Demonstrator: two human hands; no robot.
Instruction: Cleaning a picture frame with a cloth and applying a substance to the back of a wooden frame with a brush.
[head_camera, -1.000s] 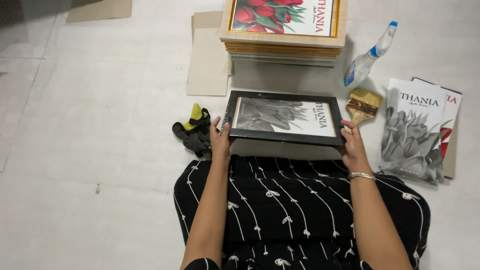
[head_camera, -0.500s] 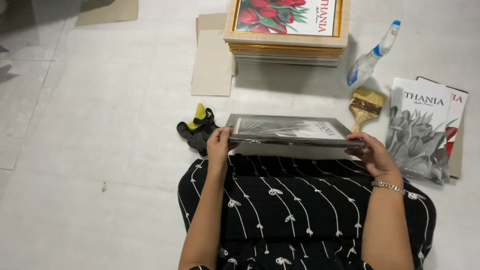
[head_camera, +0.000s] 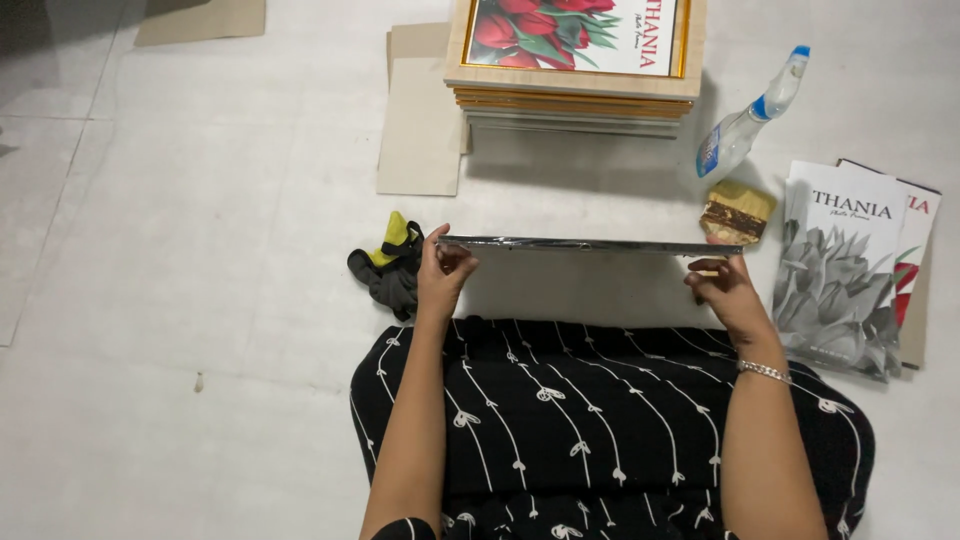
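I hold a black picture frame (head_camera: 590, 245) upright between both hands, so only its thin top edge shows as a dark horizontal line above my lap. My left hand (head_camera: 442, 272) grips its left end. My right hand (head_camera: 722, 290), with a bracelet at the wrist, grips its right end. The frame's picture side is hidden from me at this angle. My lap is covered by black cloth with white line patterns (head_camera: 600, 420).
A stack of wooden frames (head_camera: 575, 70) topped by a red flower print stands ahead. Cardboard sheets (head_camera: 420, 120) lie left of it. A spray bottle (head_camera: 750, 120), a paint brush (head_camera: 735, 212), flower prints (head_camera: 840, 270) lie right; dark gloves (head_camera: 390, 270) left.
The frame lay flat with its grey flower picture facing up; both hands have tipped it up onto its edge, so now only the top rim shows.
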